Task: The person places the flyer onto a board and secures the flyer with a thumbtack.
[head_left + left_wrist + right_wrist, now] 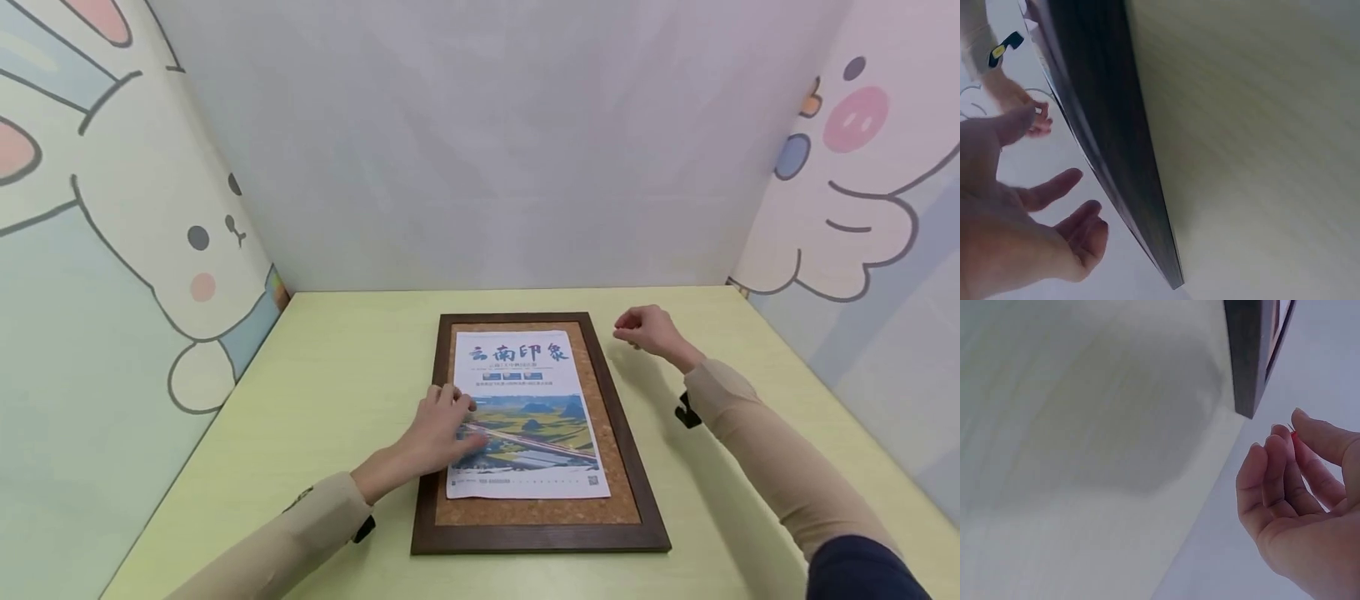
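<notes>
A pale yellow-green worktop (352, 358) carries a cork board (540, 537) in a dark wooden frame, lying flat midway between the left and right edges, its top end near the far edge. On the cork lies a paper poster (555, 432), large characters at its top end and a landscape picture below; bare cork shows widest along its right and near sides. The left hand (435, 427), fingers loosely bent, is over the poster's left side and the frame; whether it touches the paper I cannot tell. The right hand (652, 333) hovers between the board and the worktop's far right corner, thumb and finger pinching a small red pin (1294, 434) with a thin pointed tip.
</notes>
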